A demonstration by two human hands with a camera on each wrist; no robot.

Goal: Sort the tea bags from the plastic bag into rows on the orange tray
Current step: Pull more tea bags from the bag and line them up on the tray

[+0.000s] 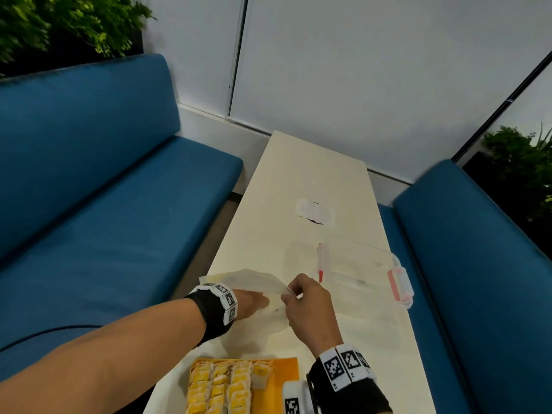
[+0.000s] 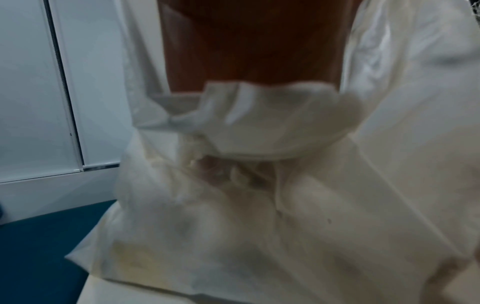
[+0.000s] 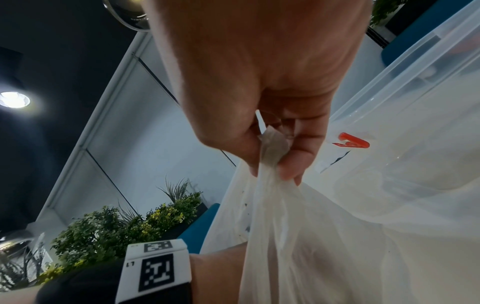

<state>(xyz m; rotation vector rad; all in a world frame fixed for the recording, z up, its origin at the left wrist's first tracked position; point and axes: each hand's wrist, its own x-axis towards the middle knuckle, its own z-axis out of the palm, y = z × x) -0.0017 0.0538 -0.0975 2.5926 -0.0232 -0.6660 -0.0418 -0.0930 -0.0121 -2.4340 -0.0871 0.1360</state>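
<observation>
The thin white plastic bag lies crumpled on the white table, just beyond the orange tray. My left hand reaches into the bag's mouth. Its fingers are hidden behind the film, also in the left wrist view, where the bag fills the frame. My right hand pinches the bag's edge between thumb and fingers and lifts it open. Three rows of yellow tea bags fill the tray's left part. One tea bag lies alone in a fourth row.
A clear plastic box with a pink latch sits on the table to the right of the bag, with a red clip at its near side. Blue sofas flank the narrow table on both sides.
</observation>
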